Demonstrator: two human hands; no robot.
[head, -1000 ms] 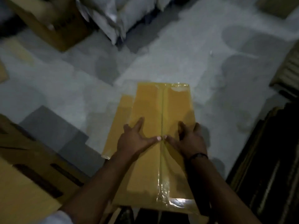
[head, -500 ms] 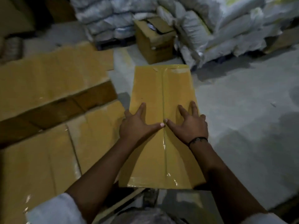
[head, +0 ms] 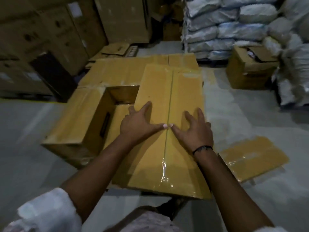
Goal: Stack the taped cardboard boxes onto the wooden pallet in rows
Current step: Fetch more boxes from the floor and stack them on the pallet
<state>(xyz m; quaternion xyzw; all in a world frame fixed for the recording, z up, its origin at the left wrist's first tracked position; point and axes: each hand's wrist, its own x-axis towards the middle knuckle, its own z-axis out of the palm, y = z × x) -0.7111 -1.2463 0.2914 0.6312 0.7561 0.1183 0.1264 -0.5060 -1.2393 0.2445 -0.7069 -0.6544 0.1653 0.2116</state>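
Head view: the taped cardboard box (head: 168, 91) lies lengthwise before the person, just beside the stacked boxes (head: 80, 118). The left hand (head: 138, 124) and right hand (head: 195, 131) press flat on its top, fingers spread, thumbs meeting at the tape seam. White sacks (head: 225, 27) are piled behind.

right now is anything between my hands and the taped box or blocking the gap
Nothing visible: left hand and right hand lie flat on the taped box, and the gap left of it looks bare.
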